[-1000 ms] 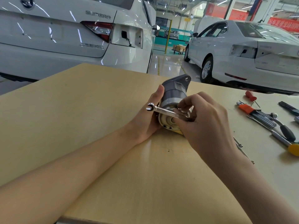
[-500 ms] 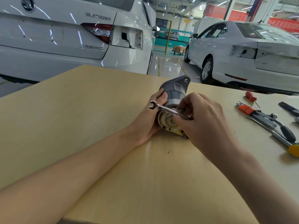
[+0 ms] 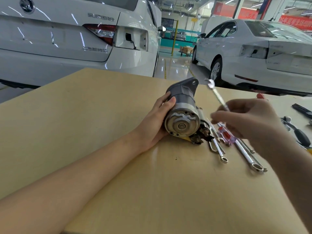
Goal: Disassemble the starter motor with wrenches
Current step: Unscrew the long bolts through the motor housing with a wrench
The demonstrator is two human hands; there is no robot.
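Wrench lifted off starter motor | right hand pinches it | left hand grips motor

A pale wooden counter carries everything. The starter motor lies on its side near the middle, round end cap toward the near edge and mounting flange toward the far edge. Just right of the motor lie several long silver wrenches, their ring ends pointing near; the longest wrench runs furthest toward the near right. A screwdriver with a clear red handle rests among them. Farther right, partly hidden, are black-handled tools and a dark flat tool at the far right edge. A small dark speck sits near the motor.
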